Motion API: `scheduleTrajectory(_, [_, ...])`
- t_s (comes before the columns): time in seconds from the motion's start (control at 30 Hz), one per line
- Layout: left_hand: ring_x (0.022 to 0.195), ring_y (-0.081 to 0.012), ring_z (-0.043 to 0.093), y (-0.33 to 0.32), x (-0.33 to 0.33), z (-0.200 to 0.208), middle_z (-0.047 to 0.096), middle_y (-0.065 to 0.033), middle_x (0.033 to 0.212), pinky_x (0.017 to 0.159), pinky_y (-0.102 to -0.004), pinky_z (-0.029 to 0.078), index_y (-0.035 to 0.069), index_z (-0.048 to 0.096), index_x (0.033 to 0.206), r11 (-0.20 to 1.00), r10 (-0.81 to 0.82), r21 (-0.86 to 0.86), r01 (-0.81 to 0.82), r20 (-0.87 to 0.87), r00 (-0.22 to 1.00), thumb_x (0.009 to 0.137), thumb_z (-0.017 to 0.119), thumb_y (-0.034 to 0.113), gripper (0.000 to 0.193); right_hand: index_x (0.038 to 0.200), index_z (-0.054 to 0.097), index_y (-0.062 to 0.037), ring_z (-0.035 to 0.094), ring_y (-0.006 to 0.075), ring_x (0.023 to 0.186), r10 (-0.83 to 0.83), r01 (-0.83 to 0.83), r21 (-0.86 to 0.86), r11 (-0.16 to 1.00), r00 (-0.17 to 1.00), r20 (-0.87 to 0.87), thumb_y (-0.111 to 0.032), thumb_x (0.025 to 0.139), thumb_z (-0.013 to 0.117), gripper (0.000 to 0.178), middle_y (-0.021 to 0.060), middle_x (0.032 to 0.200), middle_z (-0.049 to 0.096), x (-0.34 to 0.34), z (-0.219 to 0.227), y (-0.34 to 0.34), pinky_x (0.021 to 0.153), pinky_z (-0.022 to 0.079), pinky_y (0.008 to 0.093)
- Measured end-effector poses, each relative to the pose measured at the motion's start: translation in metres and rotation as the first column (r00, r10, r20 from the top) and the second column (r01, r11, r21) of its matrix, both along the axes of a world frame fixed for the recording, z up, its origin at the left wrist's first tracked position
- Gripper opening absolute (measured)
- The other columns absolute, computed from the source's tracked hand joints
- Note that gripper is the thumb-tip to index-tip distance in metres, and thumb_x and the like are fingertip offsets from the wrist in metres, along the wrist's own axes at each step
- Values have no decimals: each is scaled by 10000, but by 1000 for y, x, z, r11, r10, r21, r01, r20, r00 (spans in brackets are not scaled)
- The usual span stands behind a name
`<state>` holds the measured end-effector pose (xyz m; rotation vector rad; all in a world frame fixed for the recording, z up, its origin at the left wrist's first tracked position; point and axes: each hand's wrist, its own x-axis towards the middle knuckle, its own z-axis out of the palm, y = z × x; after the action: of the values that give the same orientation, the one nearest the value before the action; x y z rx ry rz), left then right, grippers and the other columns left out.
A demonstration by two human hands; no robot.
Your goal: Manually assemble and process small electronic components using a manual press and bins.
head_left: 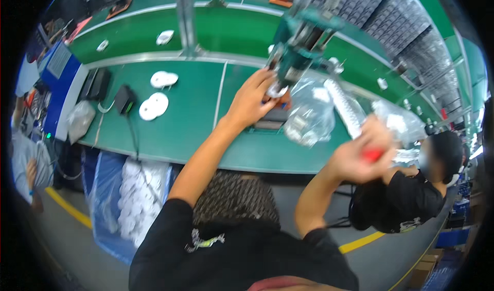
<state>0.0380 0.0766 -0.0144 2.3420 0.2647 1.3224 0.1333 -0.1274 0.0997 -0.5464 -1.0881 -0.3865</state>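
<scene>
My left hand (252, 99) reaches to the foot of a green bench press (304, 44). Its fingers are closed on a small white rounded part (277, 90) beneath the press head. At the right, my raised right hand (360, 154) is smeared by motion, its fingers wrapped round a red knob (371, 154). Whether a lever joins that knob to the press cannot be made out. Between my hands lies a clear plastic bag (310, 110) with white parts inside. A dark block (271, 120) sits below my left fingers.
White round discs (154, 106) and a black adapter (124, 99) with a cable lie on the green bench (190, 131) at left. Below stands a blue-lined bin (105, 208) full of white parts. Behind the press runs a green conveyor (231, 33). A co-worker (417, 188) sits at right.
</scene>
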Motion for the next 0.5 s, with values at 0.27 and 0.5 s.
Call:
scheduleTrajectory(0.27, [1006,-323,667,-53,-58,10,699,-144,1047,1022,-450,474,11,670,1072,991,105,-98,-92,134,985,761,745,170,357,1242,503,58,505,327,1279,-354,378,-265,887,926,134,-52,828,703,473,243,1358,528,9,7,40,1118,362,480])
scheduleTrajectory(0.5, [1014,-110,617,-126,-81,-20,671,-68,1135,873,-289,506,-39,616,1207,190,-233,-908,374,328,915,1011,582,195,307,1008,640,-48,555,373,1224,-162,521,-658,543,835,526,-169,674,884,430,171,1326,585,-51,-125,-4,1027,444,464])
